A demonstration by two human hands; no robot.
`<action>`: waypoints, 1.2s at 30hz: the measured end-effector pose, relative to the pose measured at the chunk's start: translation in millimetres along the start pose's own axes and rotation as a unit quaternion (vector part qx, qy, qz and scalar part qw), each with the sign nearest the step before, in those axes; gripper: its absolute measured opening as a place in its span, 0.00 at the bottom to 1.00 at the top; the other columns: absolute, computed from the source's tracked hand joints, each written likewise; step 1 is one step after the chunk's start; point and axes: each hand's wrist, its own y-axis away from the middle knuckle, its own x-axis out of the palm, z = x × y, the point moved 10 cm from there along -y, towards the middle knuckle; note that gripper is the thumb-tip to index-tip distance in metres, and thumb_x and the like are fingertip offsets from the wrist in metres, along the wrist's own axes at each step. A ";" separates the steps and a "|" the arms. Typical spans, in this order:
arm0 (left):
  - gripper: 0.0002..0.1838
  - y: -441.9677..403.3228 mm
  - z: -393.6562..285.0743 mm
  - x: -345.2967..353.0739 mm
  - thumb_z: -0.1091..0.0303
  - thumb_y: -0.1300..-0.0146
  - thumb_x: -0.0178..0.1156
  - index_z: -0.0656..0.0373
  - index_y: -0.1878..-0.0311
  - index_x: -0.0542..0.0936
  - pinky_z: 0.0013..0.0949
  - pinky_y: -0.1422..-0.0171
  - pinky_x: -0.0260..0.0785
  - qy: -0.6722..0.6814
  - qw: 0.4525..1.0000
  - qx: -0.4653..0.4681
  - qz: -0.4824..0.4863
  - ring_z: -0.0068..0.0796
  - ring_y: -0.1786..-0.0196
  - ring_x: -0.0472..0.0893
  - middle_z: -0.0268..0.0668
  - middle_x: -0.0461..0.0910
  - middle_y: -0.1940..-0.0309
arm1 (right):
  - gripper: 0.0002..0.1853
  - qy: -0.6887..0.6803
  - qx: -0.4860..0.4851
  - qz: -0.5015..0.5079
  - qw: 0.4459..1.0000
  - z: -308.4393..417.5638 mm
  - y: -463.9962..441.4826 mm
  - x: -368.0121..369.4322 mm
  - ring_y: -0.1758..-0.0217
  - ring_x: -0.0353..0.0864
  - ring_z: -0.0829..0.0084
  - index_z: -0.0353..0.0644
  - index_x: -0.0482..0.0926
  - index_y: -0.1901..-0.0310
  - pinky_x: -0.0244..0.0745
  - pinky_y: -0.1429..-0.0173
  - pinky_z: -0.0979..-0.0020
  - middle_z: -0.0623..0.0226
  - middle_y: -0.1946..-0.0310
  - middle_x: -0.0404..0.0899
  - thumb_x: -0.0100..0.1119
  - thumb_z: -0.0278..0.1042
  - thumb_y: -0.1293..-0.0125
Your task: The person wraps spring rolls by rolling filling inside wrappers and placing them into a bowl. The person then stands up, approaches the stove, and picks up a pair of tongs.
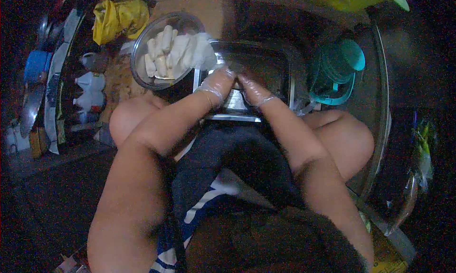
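Observation:
Both hands wear clear plastic gloves and meet over a rectangular metal tray (292,73). My left hand (219,83) is at the tray's left part, its fingers close to those of my right hand (254,89). The fingers are dim and blurred, and I cannot make out whether anything is between them. Up and to the left, a round metal bowl (137,66) holds several pale, rolled pieces (164,47). A whitish translucent plastic sheet (202,52) lies over the bowl's right side, next to my left hand.
A teal bucket (330,69) stands right of the tray. A yellow bag (121,19) is at the upper left. White plastic bottles (90,90) and a blue container (38,65) line the left side. Green stalks in plastic (424,154) are at the far right.

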 end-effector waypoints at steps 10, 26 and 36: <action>0.19 24.1 38.9 -12.1 0.69 0.43 0.57 0.65 0.49 0.70 0.49 0.49 0.72 -0.006 0.954 -0.250 0.165 0.55 0.53 0.79 0.58 0.78 0.58 | 0.14 0.348 -0.084 0.051 0.932 30.2 -7.1 -1.8 0.49 0.73 0.44 0.37 0.76 0.55 0.68 0.43 0.56 0.42 0.53 0.74 0.52 0.21 0.44; 0.14 11.3 -37.7 0.7 0.70 0.41 0.51 0.56 0.51 0.74 0.42 0.54 0.75 -0.167 0.980 0.058 0.097 0.45 0.53 0.79 0.46 0.80 0.60 | 0.26 0.344 0.055 0.118 0.930 -2.1 -6.1 -11.8 0.41 0.73 0.55 0.49 0.76 0.45 0.64 0.35 0.60 0.54 0.45 0.75 0.66 0.36 0.50; 0.10 15.3 -32.8 0.5 0.69 0.42 0.52 0.56 0.58 0.77 0.45 0.54 0.74 -0.191 0.979 0.043 0.062 0.42 0.53 0.79 0.42 0.81 0.60 | 0.30 0.183 0.108 0.047 0.976 -10.5 -11.4 -29.5 0.41 0.72 0.58 0.45 0.75 0.45 0.66 0.36 0.62 0.55 0.45 0.75 0.70 0.38 0.53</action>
